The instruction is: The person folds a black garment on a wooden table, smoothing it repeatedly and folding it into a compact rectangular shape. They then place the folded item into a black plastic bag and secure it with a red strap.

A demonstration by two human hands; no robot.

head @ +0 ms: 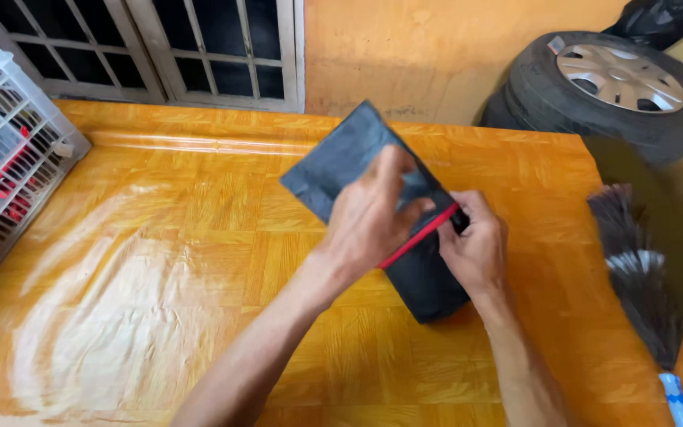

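We see a glossy orange tabletop (pixel 160 261), orange wall (pixel 436 55), barred window (pixel 199 47), tyres (pixel 618 87) in the corner. Left hand (pixel 369 217) presses the dark pouch (pixel 341 162) mid-tabletop; right hand (pixel 476 245) fingers pinch its red strip (pixel 416 237). White crate (pixel 1 150) far left, duster (pixel 638 269) right.

Dark grey cloth (pixel 341 162) with red trim (pixel 418 236) on an orange wood-patterned table (pixel 199 261).
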